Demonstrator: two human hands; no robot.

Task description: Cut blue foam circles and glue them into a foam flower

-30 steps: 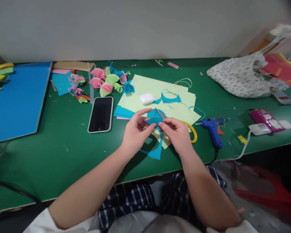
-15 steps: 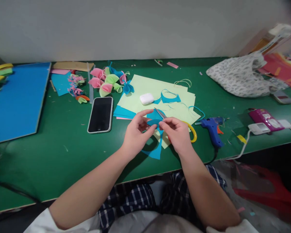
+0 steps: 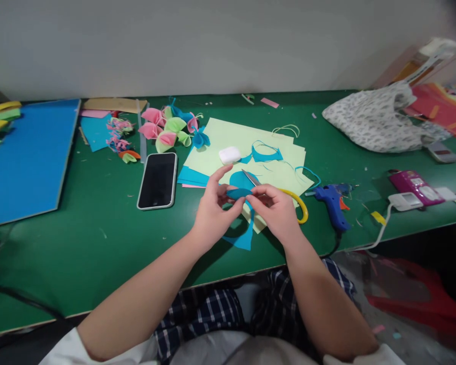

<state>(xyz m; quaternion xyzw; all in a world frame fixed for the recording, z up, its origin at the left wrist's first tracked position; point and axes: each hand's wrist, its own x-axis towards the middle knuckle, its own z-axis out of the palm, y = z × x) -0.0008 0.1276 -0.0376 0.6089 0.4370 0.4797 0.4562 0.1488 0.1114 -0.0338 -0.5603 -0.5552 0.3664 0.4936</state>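
Note:
Between both hands is a small folded piece of blue paper (image 3: 238, 193). My left hand (image 3: 215, 205) pinches its left end, thumb below and index finger raised. My right hand (image 3: 274, 207) grips the right end between thumb and fingertips. Beneath the right hand lie scissors with a yellow handle (image 3: 303, 209), their blades partly hidden. A blue paper disc (image 3: 240, 178) rests just beyond the fingers on pale green sheets (image 3: 220, 133). Under the hands, a cut blue paper offcut (image 3: 245, 238) lies on the green table. A white case (image 3: 230, 155) sits on the sheets, beside a blue ring-shaped scrap (image 3: 266, 152).
Left of the hands lies a phone (image 3: 157, 181), with pink, green and blue paper flowers (image 3: 167, 126) behind it. A blue board (image 3: 30, 162) fills the far left. At right are a blue glue gun (image 3: 332, 203), a purple device (image 3: 417, 186) with cables, and a patterned cloth bag (image 3: 368, 119).
My left index finger has lifted upward, away from the paper. The folded blue paper has shifted slightly left, showing more of the disc behind it.

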